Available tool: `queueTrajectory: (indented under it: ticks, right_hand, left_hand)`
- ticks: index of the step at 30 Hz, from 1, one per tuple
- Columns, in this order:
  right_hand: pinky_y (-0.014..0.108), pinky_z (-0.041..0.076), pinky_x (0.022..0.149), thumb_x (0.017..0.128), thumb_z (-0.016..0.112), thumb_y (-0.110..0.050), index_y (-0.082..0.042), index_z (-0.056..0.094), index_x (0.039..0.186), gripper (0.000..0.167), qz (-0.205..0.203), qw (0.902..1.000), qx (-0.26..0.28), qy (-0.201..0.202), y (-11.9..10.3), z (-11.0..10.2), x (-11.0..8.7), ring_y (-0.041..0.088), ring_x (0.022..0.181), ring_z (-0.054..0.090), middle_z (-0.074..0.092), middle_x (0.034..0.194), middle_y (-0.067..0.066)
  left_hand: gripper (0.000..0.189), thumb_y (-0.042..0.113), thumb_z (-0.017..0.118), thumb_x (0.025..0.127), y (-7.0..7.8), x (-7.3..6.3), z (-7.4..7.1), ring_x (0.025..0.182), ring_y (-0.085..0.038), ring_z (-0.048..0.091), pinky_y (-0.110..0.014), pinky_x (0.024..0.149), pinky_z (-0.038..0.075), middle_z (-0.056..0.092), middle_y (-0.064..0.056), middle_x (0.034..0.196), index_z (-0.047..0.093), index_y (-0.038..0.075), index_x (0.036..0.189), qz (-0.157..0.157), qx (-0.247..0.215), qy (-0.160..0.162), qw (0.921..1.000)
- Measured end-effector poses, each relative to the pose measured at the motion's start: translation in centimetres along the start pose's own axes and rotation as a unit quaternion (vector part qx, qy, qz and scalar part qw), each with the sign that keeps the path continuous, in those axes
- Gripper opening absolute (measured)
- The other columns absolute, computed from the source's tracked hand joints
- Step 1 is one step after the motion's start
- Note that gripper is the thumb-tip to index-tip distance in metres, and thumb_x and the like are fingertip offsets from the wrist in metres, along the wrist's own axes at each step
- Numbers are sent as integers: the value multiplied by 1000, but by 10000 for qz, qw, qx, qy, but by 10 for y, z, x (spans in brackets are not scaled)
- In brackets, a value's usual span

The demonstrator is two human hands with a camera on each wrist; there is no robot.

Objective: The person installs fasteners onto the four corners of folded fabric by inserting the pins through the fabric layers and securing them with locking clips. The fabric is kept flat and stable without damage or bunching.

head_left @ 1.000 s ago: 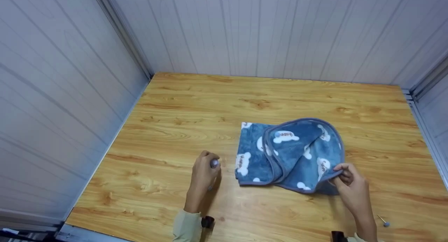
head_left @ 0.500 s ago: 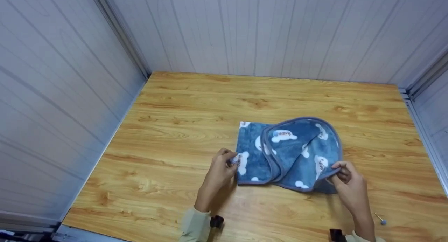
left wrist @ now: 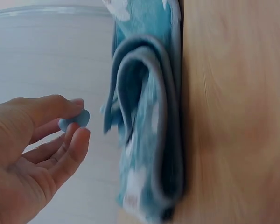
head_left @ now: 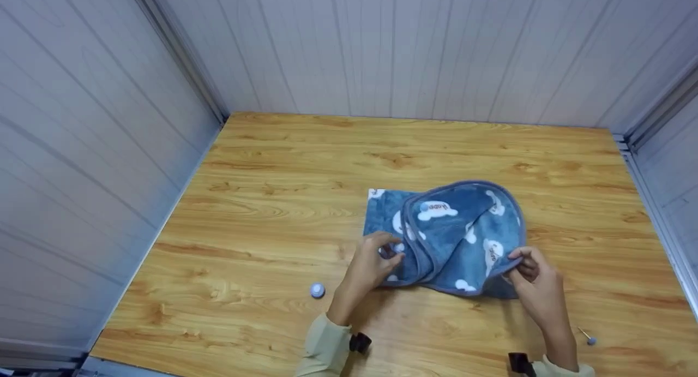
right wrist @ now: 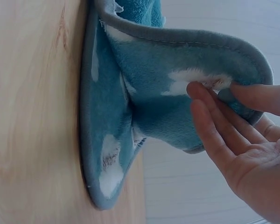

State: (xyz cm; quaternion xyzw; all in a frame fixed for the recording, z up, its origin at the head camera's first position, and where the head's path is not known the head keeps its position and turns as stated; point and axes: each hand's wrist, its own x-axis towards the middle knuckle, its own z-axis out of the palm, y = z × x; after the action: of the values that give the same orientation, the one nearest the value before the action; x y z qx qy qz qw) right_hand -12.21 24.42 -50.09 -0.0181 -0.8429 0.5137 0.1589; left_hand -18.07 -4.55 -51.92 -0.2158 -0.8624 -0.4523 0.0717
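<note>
My left hand (head_left: 371, 262) pinches a small light-blue rounded knob (left wrist: 74, 120) between thumb and fingers, above the left part of a folded blue blanket (head_left: 463, 208). In the left wrist view the knob is apart from the cloth. White patches with lettering cover the fleece, and grey-blue binding runs round its edge. My right hand (head_left: 540, 281) pinches the near right corner, lifting it a little off the table. In the right wrist view something small and grey-blue (right wrist: 226, 95) shows under the thumb; I cannot tell whether it is separate from the blanket.
Left of my left forearm, a round blue-and-white piece (head_left: 317, 289) sits on the wooden table (head_left: 272, 164). A pin with a blue head (head_left: 591, 341) lies near the right wrist. Pale panel walls (head_left: 338, 49) enclose the back and sides.
My left hand has moved right, from beside the blanket to above it, with the knob. The round piece on the table has come into view. My right hand keeps holding the corner.
</note>
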Motion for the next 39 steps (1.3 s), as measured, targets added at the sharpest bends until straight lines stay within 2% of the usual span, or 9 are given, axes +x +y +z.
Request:
queueTrajectory:
  ticks: [5,12,18,21,29,34,39]
  right_hand:
    - [15,50,63,80,57,17,8,58,90,14,-83,10000,-3,-41,-16,-1,-2,7,75,64,66,78,12]
    - [13,49,65,80,60,16,6,59,93,16,-72,9997,-176,-146,3,2,2,6,80,63,68,85,15]
    - [13,49,67,80,61,16,7,59,93,17,-71,9996,-219,-167,-5,2,3,6,82,63,69,89,18]
    - [13,49,68,80,62,16,5,60,94,18,-95,9997,-186,-154,-2,1,3,7,82,63,69,89,15]
    - [14,50,68,77,62,17,3,59,95,23,-219,9996,-156,-128,6,1,5,4,79,64,70,87,14]
    - [12,49,67,76,62,17,2,59,95,25,-313,9990,-265,-167,5,3,6,4,77,64,70,86,14]
    - [14,50,68,76,63,18,2,59,96,26,-384,9986,-266,-244,4,3,7,9,79,65,70,88,14]
  left_hand:
    - [15,8,74,80,8,10,17,81,-11,63,-25,70,52,67,-4,93,73,3,94,426,60,98,9990]
    - [17,3,74,79,21,22,36,82,-13,62,-23,66,52,62,-7,97,72,1,96,844,-418,-55,9955]
    - [21,4,76,78,29,28,47,86,-11,62,-25,69,53,65,-4,99,70,3,99,969,-441,-70,9943]
    - [23,7,76,78,33,31,52,88,-8,61,-25,71,53,66,-4,98,69,4,100,1053,-476,-107,9932]
    - [22,12,76,79,42,37,69,85,-8,62,-17,64,52,66,-5,95,67,3,98,1134,-756,-263,9903]
    - [23,12,78,77,47,41,77,83,-7,61,-11,64,48,65,-3,92,68,4,97,1313,-582,-301,9892]
    - [24,10,79,76,52,45,83,83,-6,60,-11,69,47,65,-2,92,69,4,97,1460,-463,-350,9876]
